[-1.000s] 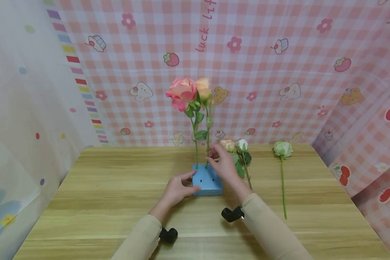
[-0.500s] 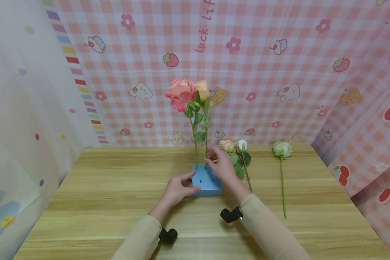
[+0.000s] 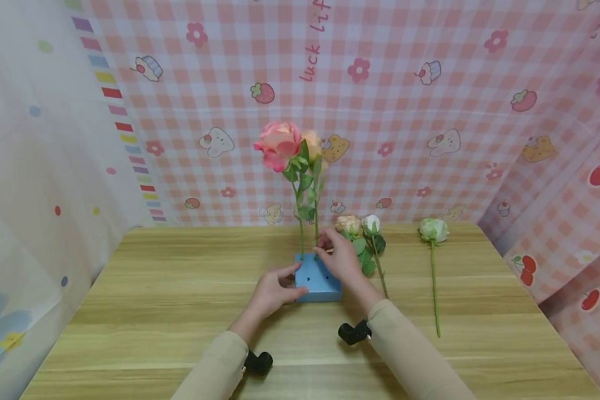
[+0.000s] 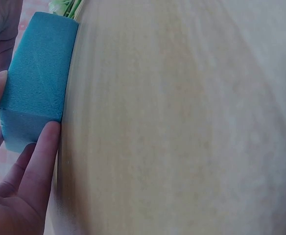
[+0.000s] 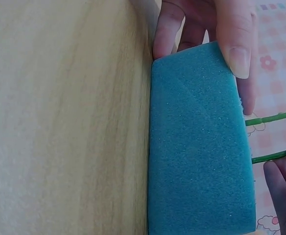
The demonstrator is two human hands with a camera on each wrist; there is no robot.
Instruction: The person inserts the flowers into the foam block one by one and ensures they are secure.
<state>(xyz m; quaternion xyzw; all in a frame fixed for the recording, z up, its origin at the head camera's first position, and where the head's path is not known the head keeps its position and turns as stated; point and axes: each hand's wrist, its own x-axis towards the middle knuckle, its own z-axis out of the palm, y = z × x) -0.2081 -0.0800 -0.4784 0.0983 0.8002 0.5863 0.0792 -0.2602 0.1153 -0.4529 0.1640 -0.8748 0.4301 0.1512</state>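
Note:
A blue foam block [image 3: 321, 286] with small holes in its top lies on the wooden table. My left hand [image 3: 271, 293] holds its left side, with the thumb near the front and fingers along the edge. Two artificial roses stand in the block's back holes. The pink rose [image 3: 279, 145] is on the left; the peach rose [image 3: 312, 145], partly behind it, is on the right. Low on the peach rose's stem, my right hand [image 3: 341, 256] pinches it between thumb and fingers just above the foam. In the right wrist view that green stem [image 5: 269, 157] meets the block.
Right of the block lie a pale peach rose [image 3: 348, 224] and a white rose [image 3: 371, 224], their leaves overlapping. Farther right lies a green-white rose [image 3: 434, 230] with a long bare stem. A checked cloth [image 3: 405, 111] hangs behind the table.
My right hand has slid slightly down and left with the stem toward the block. The peach rose has shifted a little left and lower. My left hand stays in place.

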